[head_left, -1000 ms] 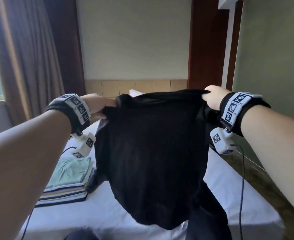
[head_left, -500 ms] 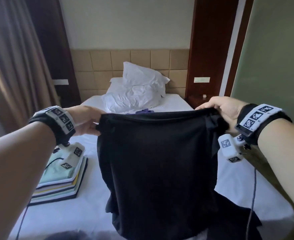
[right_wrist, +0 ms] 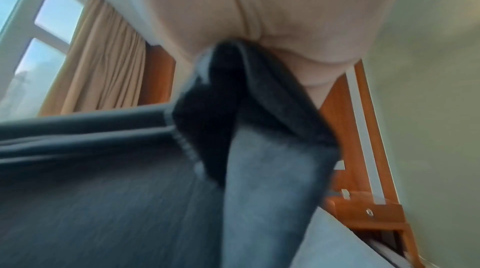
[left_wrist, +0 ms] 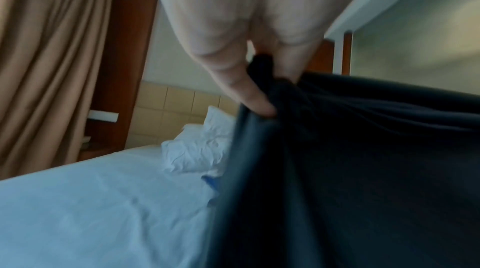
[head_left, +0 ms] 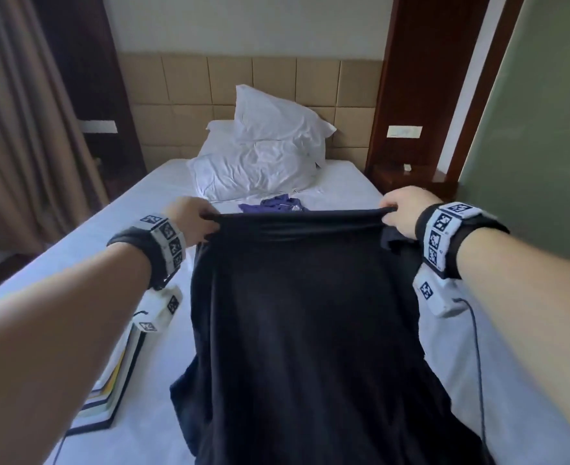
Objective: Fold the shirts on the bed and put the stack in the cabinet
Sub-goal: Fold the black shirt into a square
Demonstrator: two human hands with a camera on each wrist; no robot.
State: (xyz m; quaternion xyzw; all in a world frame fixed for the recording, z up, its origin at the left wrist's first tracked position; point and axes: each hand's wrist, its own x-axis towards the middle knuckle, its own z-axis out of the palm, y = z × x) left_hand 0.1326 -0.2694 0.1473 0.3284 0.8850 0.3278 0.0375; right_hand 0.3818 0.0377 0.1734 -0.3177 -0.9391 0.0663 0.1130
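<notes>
A black shirt (head_left: 303, 313) hangs stretched between my two hands above the white bed (head_left: 136, 209). My left hand (head_left: 193, 218) pinches its top left corner, and my right hand (head_left: 401, 209) pinches the top right corner. The lower part of the shirt drapes onto the bed near me. In the left wrist view my fingers (left_wrist: 249, 96) clamp bunched black cloth (left_wrist: 350, 149). The right wrist view shows dark fabric (right_wrist: 233, 108) gripped under my palm. A stack of folded shirts (head_left: 115, 380) lies on the bed at my left, partly hidden by my forearm. A purple shirt (head_left: 277, 206) lies crumpled beyond the black one.
Two white pillows (head_left: 267, 156) lean against the padded headboard (head_left: 243, 82). A brown curtain (head_left: 18, 129) hangs at the left. A wooden nightstand (head_left: 411, 176) stands right of the bed, below a wooden panel (head_left: 411, 78). A green wall (head_left: 538, 129) runs along the right.
Both hands have lowered the black shirt and carried it forward over the bed. The pillows and purple shirt have come into view beyond its top edge.
</notes>
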